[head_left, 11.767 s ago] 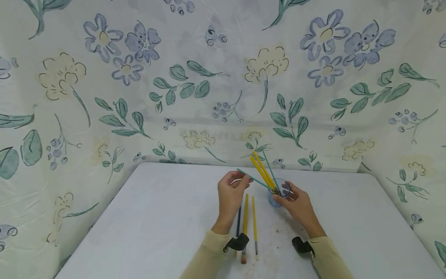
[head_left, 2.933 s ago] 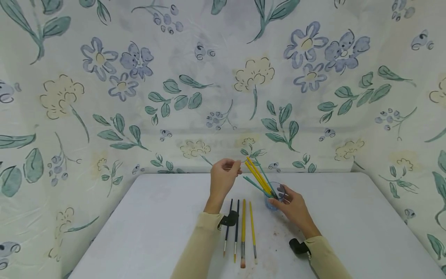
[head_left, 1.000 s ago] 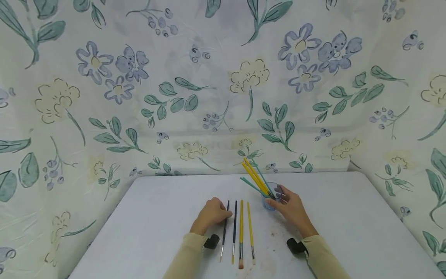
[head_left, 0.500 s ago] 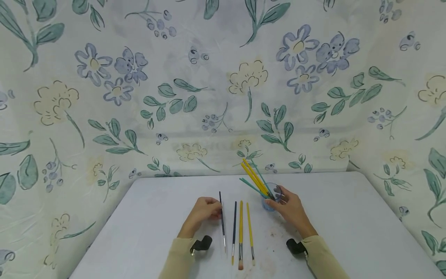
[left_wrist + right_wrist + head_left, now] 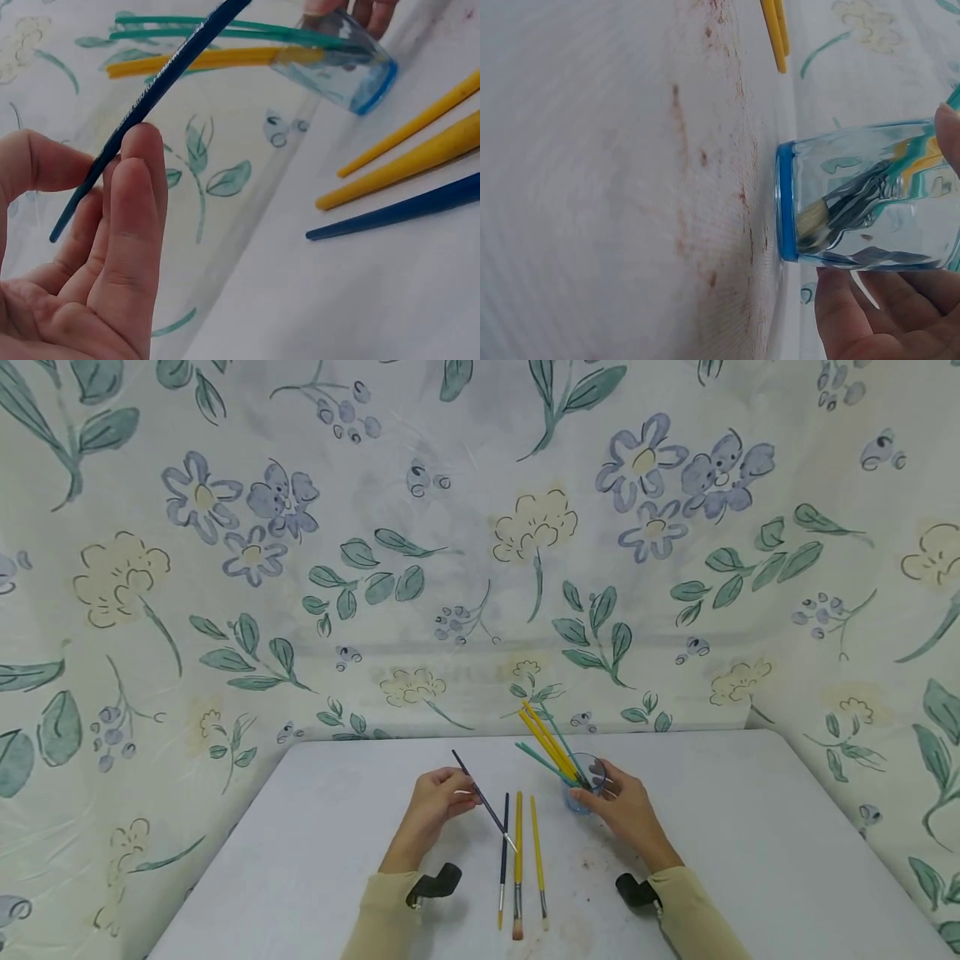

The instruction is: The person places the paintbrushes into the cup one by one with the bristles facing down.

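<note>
My left hand (image 5: 435,806) pinches a thin dark blue paintbrush (image 5: 150,97) between thumb and fingers, raised off the table and slanting, bristle end down to the right. My right hand (image 5: 622,797) grips a clear glass (image 5: 877,199) with a blue base. Inside the glass, yellow and green paintbrushes (image 5: 551,739) lean to the left, bristles down, as the right wrist view shows. Between the hands, another dark blue paintbrush (image 5: 504,852), a thick yellow paintbrush (image 5: 518,868) and a thinner yellow paintbrush (image 5: 537,856) lie side by side on the table, bristles toward me.
The white table (image 5: 322,827) reaches back to a floral-patterned cloth (image 5: 360,635) hanging behind and at the sides. Reddish-brown smudges (image 5: 703,157) mark the tabletop near the glass. Each wrist carries a black camera mount (image 5: 437,883).
My left hand has picked up the leftmost dark blue brush from the row, lifted it and tilted it, its tip swinging right. The right hand and glass stay in place.
</note>
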Action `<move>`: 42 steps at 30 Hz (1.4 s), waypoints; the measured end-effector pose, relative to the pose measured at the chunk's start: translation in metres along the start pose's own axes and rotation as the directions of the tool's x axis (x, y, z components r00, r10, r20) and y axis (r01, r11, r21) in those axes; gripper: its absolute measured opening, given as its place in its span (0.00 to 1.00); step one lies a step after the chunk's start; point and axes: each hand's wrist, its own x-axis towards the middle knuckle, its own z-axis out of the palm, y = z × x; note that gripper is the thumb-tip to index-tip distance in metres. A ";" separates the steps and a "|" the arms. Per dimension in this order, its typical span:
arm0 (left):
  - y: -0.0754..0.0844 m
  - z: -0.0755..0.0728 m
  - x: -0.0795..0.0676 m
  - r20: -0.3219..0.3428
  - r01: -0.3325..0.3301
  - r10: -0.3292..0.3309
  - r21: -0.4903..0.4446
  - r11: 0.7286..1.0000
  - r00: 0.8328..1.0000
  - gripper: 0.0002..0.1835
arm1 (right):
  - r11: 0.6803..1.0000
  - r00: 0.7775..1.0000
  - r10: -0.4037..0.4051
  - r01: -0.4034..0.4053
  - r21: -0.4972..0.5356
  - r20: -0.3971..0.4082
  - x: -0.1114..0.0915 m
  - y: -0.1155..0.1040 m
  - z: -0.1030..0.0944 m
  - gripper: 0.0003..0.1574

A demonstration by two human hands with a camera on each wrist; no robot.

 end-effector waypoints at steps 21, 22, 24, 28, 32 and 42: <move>0.003 0.027 -0.005 -0.079 -0.097 0.086 -0.160 0.982 0.993 0.07 | 1.000 1.000 0.018 -0.018 0.009 0.000 0.000 0.000 0.000 0.62; 0.003 0.029 -0.005 -0.081 -0.104 0.091 -0.163 0.981 0.993 0.07 | 1.000 1.000 0.021 -0.021 0.007 -0.001 0.000 -0.001 0.000 0.62; 0.004 0.032 -0.005 -0.081 -0.114 0.101 -0.176 0.978 0.992 0.06 | 1.000 1.000 0.029 -0.029 0.005 -0.002 0.000 -0.001 0.000 0.62; 0.006 0.038 -0.005 -0.080 -0.128 0.115 -0.192 0.973 0.990 0.06 | 0.999 0.999 0.034 -0.034 -0.004 -0.003 -0.001 -0.002 0.000 0.62; 0.010 0.043 -0.004 -0.080 -0.134 0.119 -0.218 0.967 0.990 0.07 | 1.000 1.000 0.029 -0.029 -0.001 -0.005 -0.001 -0.002 0.000 0.62; 0.018 0.057 -0.005 -0.082 -0.168 0.150 -0.283 0.944 0.985 0.08 | 0.999 0.999 0.034 -0.034 0.015 -0.006 -0.001 -0.004 0.000 0.60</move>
